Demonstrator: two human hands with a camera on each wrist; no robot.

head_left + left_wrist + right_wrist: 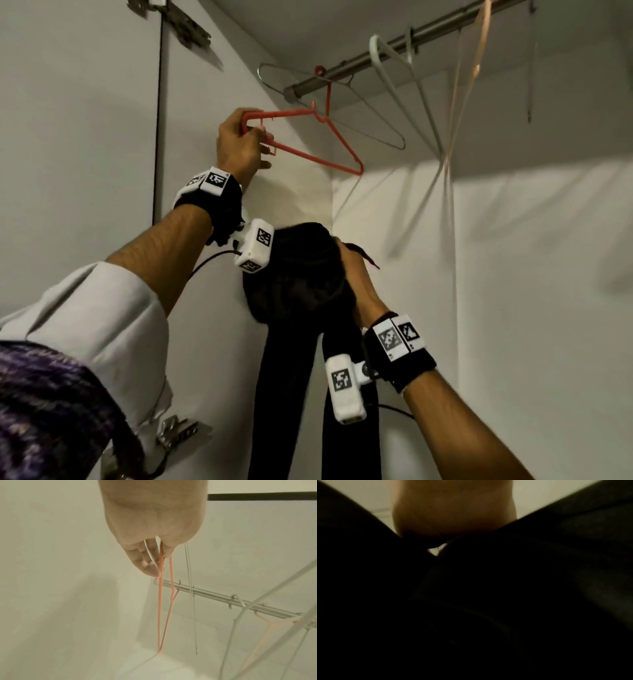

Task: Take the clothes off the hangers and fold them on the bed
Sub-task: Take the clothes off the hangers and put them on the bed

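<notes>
Inside a white wardrobe, my left hand (239, 140) grips the near corner of a bare red hanger (308, 137) whose hook sits on the metal rail (394, 44). In the left wrist view the fingers (147, 559) pinch the red hanger (160, 601) where its two wires meet. Lower down, my right hand (356, 274) holds a bunched black garment (301, 274), whose long dark legs hang down. The right wrist view is filled by the black garment (488, 601) under my palm (453, 513); the fingers are hidden in the cloth.
Several bare hangers stay on the rail: a thin wire hanger (359, 116), a white plastic hanger (404, 85) and a pale wooden hanger (469, 75). The wardrobe door (78, 137) with metal hinges (185, 24) stands open at left. White walls close in behind and right.
</notes>
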